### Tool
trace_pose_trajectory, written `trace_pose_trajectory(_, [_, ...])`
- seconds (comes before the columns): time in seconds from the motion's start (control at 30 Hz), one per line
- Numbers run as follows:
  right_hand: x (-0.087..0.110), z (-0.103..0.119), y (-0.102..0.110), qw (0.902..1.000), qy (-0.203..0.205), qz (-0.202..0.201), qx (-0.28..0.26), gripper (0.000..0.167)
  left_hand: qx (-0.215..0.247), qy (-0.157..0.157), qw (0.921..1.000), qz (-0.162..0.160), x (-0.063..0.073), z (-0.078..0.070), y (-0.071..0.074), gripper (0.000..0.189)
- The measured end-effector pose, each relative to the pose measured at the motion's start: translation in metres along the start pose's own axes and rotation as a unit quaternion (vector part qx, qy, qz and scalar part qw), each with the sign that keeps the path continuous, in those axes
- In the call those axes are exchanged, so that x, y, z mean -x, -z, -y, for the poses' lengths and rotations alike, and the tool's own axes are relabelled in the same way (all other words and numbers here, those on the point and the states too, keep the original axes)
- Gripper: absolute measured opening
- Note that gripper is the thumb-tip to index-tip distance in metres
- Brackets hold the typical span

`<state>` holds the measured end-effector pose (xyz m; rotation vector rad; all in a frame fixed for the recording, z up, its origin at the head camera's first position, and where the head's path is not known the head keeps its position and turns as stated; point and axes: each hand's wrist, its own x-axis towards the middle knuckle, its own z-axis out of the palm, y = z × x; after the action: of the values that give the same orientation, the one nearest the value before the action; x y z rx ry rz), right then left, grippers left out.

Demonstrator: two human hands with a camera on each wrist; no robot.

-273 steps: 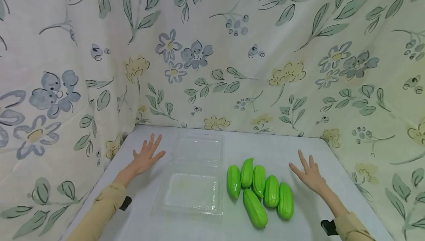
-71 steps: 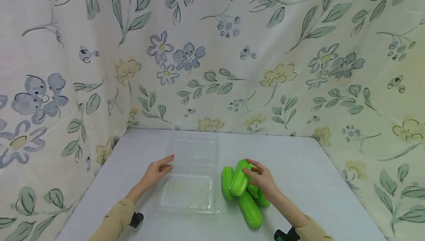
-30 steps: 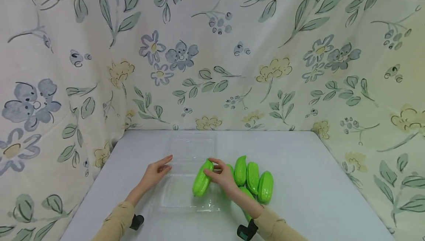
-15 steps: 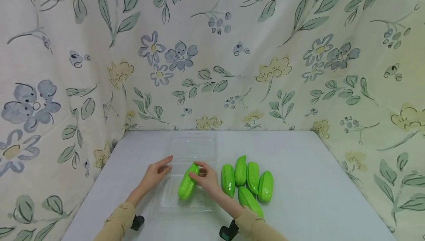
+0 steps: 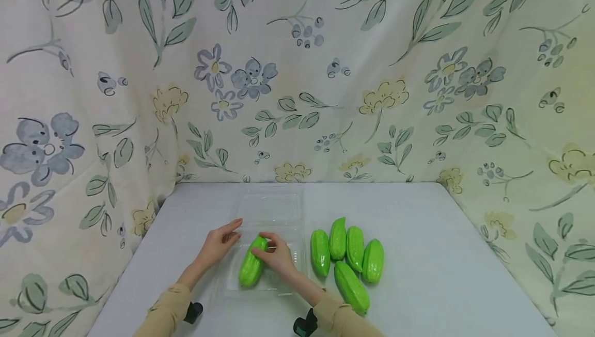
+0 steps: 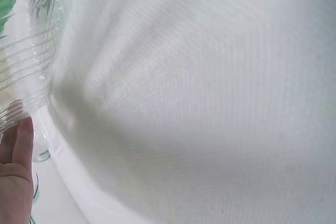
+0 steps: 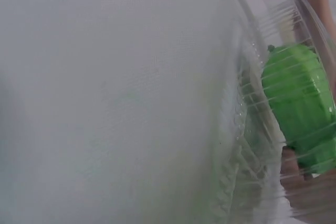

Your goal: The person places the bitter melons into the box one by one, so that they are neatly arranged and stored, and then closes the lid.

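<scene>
My right hand [image 5: 279,257] pinches a glossy green ridged gourd [image 5: 250,270] near its upper end. The gourd lies tilted within the near half of a clear plastic clamshell container [image 5: 283,286], toward its left side. Through the ribbed clear wall, the right wrist view shows the gourd [image 7: 296,93]; whether it touches the container's floor I cannot tell. At the container's left edge, by the fold, my left hand [image 5: 217,244] rests with thumb and fingers apart. In the left wrist view its fingers [image 6: 22,145] touch the ribbed plastic wall [image 6: 26,56].
Several more green gourds [image 5: 355,248] lie grouped on the white table [image 5: 432,254], just right of the container. One [image 5: 351,288] sits nearer the front. The container's lid half [image 5: 269,207] lies folded back. Floral cloth [image 5: 297,94] hangs behind and at both sides.
My right hand has picked up a gourd from the group, carried it left over the container, and lowered it inside. My left hand came to the container's left edge and stays there.
</scene>
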<state>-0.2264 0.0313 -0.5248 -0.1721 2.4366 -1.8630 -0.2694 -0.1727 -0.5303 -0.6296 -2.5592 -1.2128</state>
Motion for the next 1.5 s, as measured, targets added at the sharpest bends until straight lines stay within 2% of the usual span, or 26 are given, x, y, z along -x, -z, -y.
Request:
trace_pose_trajectory(0.13, [-0.002, -0.001, -0.006, 0.9999, 0.003, 0.013, 0.001, 0.046, 0.002, 0.009, 1.0000, 0.003, 0.000, 0.000, 0.000, 0.041])
trace_pose_trajectory(0.47, [-0.001, 0.006, -0.017, 0.9992, -0.003, 0.040, 0.004, 0.047, -0.002, -0.027, 0.9995, -0.016, 0.000, 0.000, -0.001, 0.039])
trace_pose_trajectory(0.73, [-0.001, 0.004, -0.023, 0.9956, -0.026, 0.077, -0.046, 0.052, -0.002, -0.026, 0.9997, 0.000, 0.001, 0.003, 0.000, 0.040])
trace_pose_trajectory(1.1, [-0.001, 0.008, -0.023, 0.9901, -0.027, 0.123, -0.062, 0.060, 0.007, -0.029, 0.9995, 0.000, -0.003, 0.007, 0.000, 0.039])
trace_pose_trajectory(1.3, [0.001, 0.009, -0.023, 0.9896, -0.014, 0.122, -0.075, 0.059, 0.007, -0.029, 0.9995, -0.003, -0.003, 0.008, -0.001, 0.039])
trace_pose_trajectory(1.5, [-0.001, 0.003, -0.025, 0.9951, -0.002, 0.093, -0.032, 0.057, 0.003, -0.026, 0.9996, 0.006, -0.004, 0.006, -0.001, 0.039])
